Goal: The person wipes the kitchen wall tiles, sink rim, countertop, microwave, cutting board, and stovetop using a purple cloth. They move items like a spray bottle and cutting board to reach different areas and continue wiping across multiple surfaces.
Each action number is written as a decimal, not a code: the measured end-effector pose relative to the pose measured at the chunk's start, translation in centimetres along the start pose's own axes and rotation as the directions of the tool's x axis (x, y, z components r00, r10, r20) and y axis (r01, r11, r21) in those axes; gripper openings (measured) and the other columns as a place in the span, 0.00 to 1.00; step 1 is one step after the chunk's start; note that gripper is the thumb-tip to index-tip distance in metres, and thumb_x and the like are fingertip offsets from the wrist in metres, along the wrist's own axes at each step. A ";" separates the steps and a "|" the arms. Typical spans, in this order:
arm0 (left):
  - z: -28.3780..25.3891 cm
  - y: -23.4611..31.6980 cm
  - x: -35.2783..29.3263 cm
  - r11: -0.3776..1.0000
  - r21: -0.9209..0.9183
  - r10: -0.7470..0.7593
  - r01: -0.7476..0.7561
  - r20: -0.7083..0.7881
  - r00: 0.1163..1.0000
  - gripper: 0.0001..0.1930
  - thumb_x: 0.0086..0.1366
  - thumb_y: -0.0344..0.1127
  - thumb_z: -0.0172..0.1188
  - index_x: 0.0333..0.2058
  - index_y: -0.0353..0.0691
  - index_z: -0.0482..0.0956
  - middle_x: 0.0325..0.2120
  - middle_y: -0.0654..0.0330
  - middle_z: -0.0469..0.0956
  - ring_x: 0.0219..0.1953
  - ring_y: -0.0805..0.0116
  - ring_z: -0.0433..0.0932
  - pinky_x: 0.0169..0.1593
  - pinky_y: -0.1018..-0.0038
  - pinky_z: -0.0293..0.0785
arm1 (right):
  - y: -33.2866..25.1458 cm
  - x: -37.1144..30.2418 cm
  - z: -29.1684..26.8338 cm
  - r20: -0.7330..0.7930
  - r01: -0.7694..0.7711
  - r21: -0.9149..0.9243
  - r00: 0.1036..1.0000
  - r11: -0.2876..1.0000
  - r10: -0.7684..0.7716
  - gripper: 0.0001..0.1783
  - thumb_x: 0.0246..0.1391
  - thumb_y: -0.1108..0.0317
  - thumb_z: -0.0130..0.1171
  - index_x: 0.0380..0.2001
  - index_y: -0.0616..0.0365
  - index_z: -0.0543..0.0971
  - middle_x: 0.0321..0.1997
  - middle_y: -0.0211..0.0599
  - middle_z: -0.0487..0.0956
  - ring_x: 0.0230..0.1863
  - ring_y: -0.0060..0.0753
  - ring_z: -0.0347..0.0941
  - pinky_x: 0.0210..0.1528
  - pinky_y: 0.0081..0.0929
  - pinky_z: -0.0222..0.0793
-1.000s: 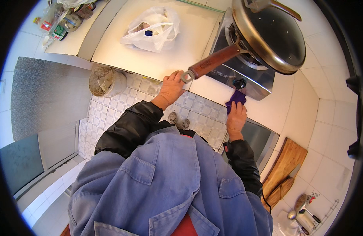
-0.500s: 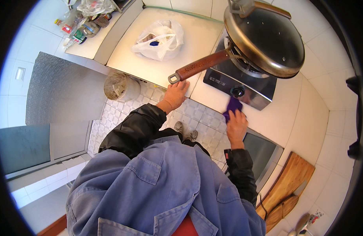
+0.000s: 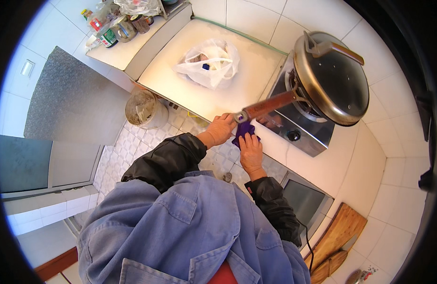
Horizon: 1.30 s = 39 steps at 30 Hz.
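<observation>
A purple cloth [image 3: 245,132] lies bunched at the front edge of the white counter [image 3: 213,106]. My right hand [image 3: 251,154] presses its fingers closed on the cloth, which hides part of the fingertips. Just to the left, my left hand [image 3: 219,130] rests on the counter edge, fingers stretched out beside the end of the pan handle [image 3: 270,104] and apparently holding nothing. That brown handle juts out over the counter from a lidded pan [image 3: 334,80], which sits on a gas stove [image 3: 306,137] with a black knob.
A tied white plastic bag [image 3: 211,71] sits at the back of the counter. Bottles and jars [image 3: 119,31] crowd a ledge at upper left. A dirty bucket [image 3: 149,111] stands on the tiled floor. Wooden boards [image 3: 339,232] lean at lower right.
My right hand has slid the purple cloth leftward from below the stove knob to beneath the handle's end, close to my left hand. The whole view has shifted somewhat.
</observation>
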State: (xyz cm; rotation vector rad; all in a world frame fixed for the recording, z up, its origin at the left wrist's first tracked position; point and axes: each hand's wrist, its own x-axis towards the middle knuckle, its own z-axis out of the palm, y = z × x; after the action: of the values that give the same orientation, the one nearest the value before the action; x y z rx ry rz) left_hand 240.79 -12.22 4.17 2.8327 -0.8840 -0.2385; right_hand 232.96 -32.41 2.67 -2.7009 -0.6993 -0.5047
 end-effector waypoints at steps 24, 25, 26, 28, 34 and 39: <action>-6.0 -19.9 5.6 0.927 -0.367 -0.023 -0.077 -0.261 0.965 0.20 0.59 0.34 0.64 0.52 0.43 0.81 0.47 0.51 0.81 0.55 0.47 0.75 0.61 0.54 0.68 | -1.8 16.6 8.4 -0.066 -0.475 -0.265 0.877 0.839 0.475 0.30 0.44 0.71 0.64 0.56 0.53 0.79 0.61 0.44 0.73 0.62 0.56 0.67 0.57 0.49 0.69; -6.1 -20.5 5.6 0.933 -0.340 0.003 -0.115 -0.312 0.950 0.21 0.60 0.33 0.63 0.53 0.43 0.80 0.47 0.51 0.81 0.54 0.48 0.76 0.61 0.55 0.69 | -2.0 16.9 8.8 -0.059 -0.529 -0.281 0.842 0.801 0.536 0.30 0.44 0.71 0.64 0.56 0.54 0.78 0.61 0.44 0.73 0.62 0.56 0.67 0.58 0.49 0.69; -6.0 -21.1 5.7 0.938 -0.316 0.026 -0.141 -0.341 0.940 0.21 0.60 0.33 0.62 0.54 0.43 0.79 0.47 0.51 0.81 0.53 0.48 0.77 0.61 0.55 0.69 | -2.5 17.3 9.2 -0.075 -0.491 -0.267 0.869 0.829 0.490 0.30 0.45 0.71 0.64 0.56 0.55 0.78 0.60 0.45 0.73 0.62 0.57 0.67 0.58 0.49 0.69; -5.8 -22.5 6.1 0.938 -0.316 0.019 -0.145 -0.372 0.928 0.23 0.61 0.32 0.62 0.57 0.44 0.78 0.49 0.52 0.81 0.54 0.49 0.77 0.62 0.56 0.68 | -4.2 18.3 10.4 -0.048 -0.466 -0.245 0.882 0.851 0.469 0.28 0.47 0.72 0.62 0.56 0.56 0.78 0.60 0.45 0.74 0.61 0.58 0.68 0.58 0.50 0.69; -6.4 -29.1 4.9 0.977 -0.191 -0.158 0.092 -0.368 0.916 0.31 0.59 0.37 0.66 0.62 0.43 0.74 0.60 0.50 0.75 0.64 0.47 0.70 0.68 0.55 0.65 | -7.9 21.9 12.1 0.020 -0.386 -0.195 0.918 0.902 0.397 0.26 0.53 0.70 0.60 0.58 0.54 0.78 0.68 0.45 0.71 0.64 0.58 0.66 0.61 0.50 0.68; -7.8 -27.8 2.2 0.970 0.034 -0.242 0.240 0.105 0.964 0.33 0.59 0.42 0.68 0.63 0.41 0.70 0.64 0.47 0.70 0.62 0.45 0.72 0.60 0.52 0.72 | -8.9 20.5 7.8 0.070 -0.401 -0.114 0.909 0.909 0.410 0.30 0.53 0.66 0.67 0.61 0.48 0.77 0.75 0.43 0.63 0.73 0.61 0.56 0.69 0.59 0.56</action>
State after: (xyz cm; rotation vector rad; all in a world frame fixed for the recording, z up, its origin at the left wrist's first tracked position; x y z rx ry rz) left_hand 259.43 9.92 5.91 2.9689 -0.5593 -0.4199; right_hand 247.14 -13.76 5.82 -2.8642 -0.1183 -0.3144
